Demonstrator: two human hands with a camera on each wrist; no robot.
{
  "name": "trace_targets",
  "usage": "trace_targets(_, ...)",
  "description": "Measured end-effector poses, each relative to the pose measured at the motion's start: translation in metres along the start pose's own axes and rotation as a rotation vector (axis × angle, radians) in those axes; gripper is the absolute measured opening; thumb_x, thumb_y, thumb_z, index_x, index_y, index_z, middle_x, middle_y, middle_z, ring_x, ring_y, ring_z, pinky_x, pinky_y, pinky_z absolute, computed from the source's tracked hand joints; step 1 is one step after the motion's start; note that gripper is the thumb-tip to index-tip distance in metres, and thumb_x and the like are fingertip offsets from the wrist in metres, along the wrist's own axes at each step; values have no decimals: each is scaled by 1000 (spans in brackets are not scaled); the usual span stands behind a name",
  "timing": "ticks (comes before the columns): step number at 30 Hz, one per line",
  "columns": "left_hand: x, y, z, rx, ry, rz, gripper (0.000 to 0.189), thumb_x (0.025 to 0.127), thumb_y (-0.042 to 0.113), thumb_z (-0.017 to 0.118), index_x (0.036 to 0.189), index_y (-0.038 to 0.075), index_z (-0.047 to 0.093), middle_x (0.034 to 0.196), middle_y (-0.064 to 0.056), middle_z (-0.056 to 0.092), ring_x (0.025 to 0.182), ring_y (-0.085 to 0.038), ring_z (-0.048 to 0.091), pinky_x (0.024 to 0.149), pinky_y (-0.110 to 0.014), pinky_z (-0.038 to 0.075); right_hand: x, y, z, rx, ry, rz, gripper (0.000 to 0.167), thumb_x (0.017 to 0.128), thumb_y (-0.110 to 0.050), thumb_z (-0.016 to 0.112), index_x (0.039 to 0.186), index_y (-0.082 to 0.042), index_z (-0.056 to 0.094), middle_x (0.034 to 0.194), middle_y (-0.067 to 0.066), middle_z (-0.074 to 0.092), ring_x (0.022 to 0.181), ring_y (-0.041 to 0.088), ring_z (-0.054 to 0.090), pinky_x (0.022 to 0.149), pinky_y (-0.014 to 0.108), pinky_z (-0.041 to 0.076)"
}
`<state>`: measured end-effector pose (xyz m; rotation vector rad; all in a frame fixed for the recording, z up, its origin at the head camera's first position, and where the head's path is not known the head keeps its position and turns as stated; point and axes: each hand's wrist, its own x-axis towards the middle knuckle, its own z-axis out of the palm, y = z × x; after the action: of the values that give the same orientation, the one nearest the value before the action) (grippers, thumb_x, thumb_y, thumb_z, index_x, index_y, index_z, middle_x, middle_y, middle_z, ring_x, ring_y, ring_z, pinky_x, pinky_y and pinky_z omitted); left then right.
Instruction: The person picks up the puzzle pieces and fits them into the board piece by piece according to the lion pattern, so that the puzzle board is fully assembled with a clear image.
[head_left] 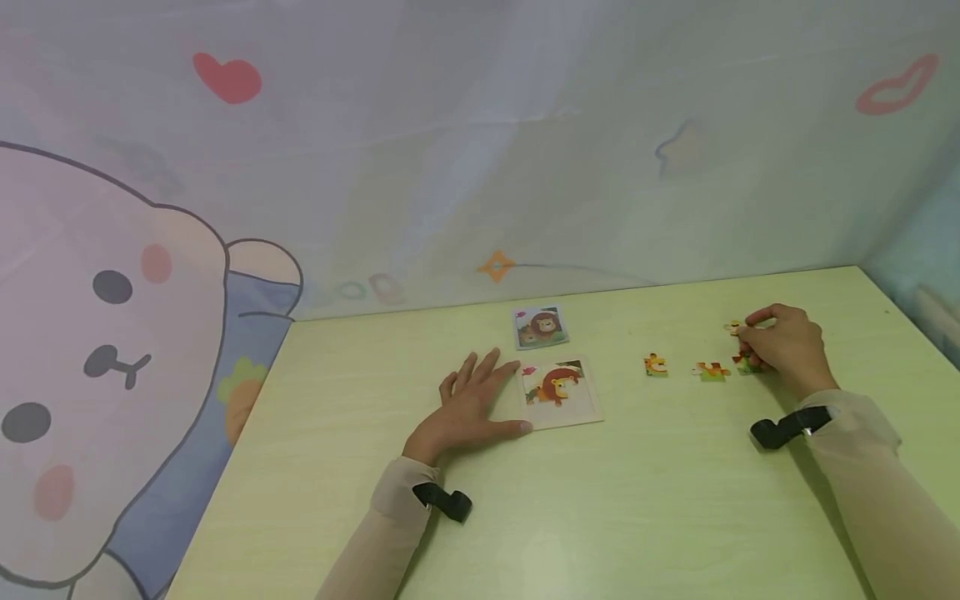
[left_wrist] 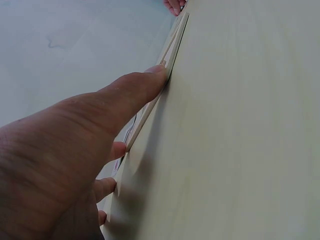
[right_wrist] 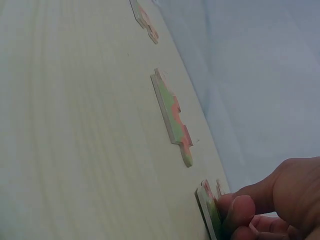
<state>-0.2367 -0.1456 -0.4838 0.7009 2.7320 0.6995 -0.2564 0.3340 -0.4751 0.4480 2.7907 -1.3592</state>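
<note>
A square jigsaw tray (head_left: 573, 414), its upper part filled with lion pieces, lies in the middle of the table. Beside its left edge my left hand (head_left: 467, 414) is spread, the thumb touching the lower left corner and the fingers fairly straight. At the right, my right hand (head_left: 787, 346) has its fingers curled, with the tips at a small yellow jigsaw piece (head_left: 733, 327). A green piece (head_left: 746, 364) lies partly hidden under that hand. In the right wrist view the fingers (right_wrist: 242, 207) cover part of the green piece (right_wrist: 202, 205).
An orange-and-green piece (head_left: 711, 372) and a lion-face piece (head_left: 656, 366) lie between the tray and my right hand. Behind the tray is a lion picture card (head_left: 541, 327). A printed cloth (head_left: 420, 150) hangs along the table's far edge.
</note>
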Motion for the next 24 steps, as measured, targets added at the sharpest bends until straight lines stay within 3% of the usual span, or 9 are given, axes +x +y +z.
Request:
trace_targets(14,1,0,2,-17,-2,-1,96,91,68,72,171,38,28,185,0,6,172,-35,-6,129,-68,3,-5,0,-6,-70,-31,-64,44,107,-25,63,132,10,54,74,-7,74,60,13,69,57,31,56)
trace_targets(20,0,0,2,-15,-15,-5,97,91,70,71,171,38,26,185,1,4,172,-34,-8,130,-67,0,-14,-2,-6,-125,48,-67,37,107,-32,64,122,2,63,71,-9,76,60,11,65,62,31,46)
trace_targets(24,-1,0,0,-11,-10,-3,96,92,69,71,171,37,27,185,0,4,171,-35,-7,129,-67,2,-19,-5,-5,-149,116,-63,34,107,-34,62,118,-3,68,70,-5,76,67,18,61,67,35,40)
